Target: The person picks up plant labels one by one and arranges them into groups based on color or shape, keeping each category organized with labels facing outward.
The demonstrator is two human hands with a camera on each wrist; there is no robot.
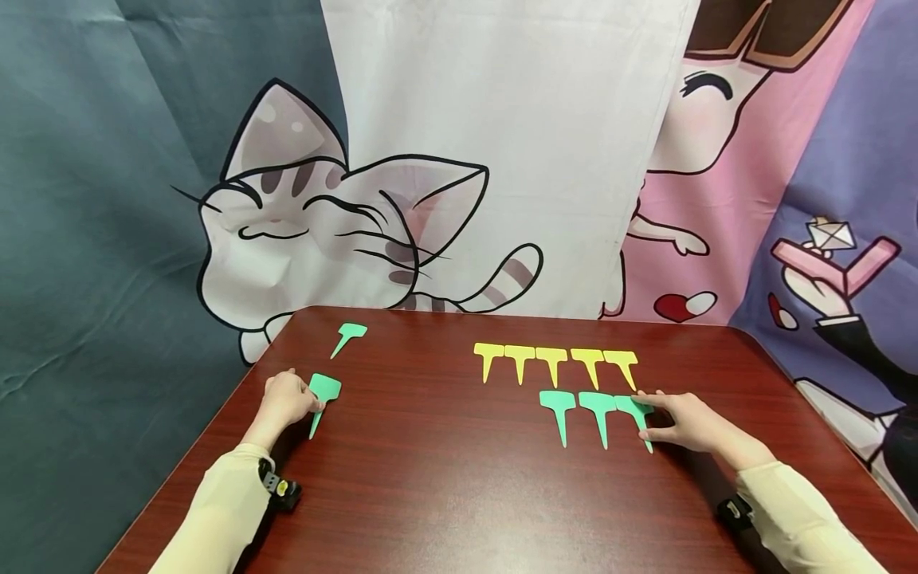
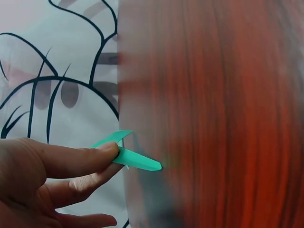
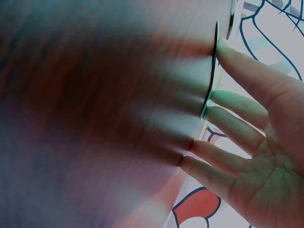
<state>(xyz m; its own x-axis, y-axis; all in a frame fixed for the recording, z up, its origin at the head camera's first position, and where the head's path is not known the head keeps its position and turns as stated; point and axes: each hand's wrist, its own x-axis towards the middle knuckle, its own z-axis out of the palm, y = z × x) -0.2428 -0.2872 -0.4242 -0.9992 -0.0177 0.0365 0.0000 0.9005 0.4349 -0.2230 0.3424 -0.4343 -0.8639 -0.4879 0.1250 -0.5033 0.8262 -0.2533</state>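
My left hand (image 1: 285, 400) pinches a green T-shaped plant label (image 1: 326, 387) between thumb and fingers near the table's left edge. The left wrist view shows this label (image 2: 140, 160) standing out past the thumb tip. At the right, my right hand (image 1: 687, 421) spreads its fairly straight fingers over another green plant label (image 1: 634, 407), the rightmost of three in a row. Thumb and fingertips touch that label (image 3: 212, 76), which appears edge-on in the right wrist view. Left of it lie a middle green label (image 1: 598, 405) and a leftmost one (image 1: 559, 402).
Behind the green row lies a row of several yellow plant labels (image 1: 519, 355). One more green label (image 1: 351, 331) lies at the far left of the brown table (image 1: 430, 478). A printed cartoon cloth (image 1: 459, 96) hangs behind the table's back edge.
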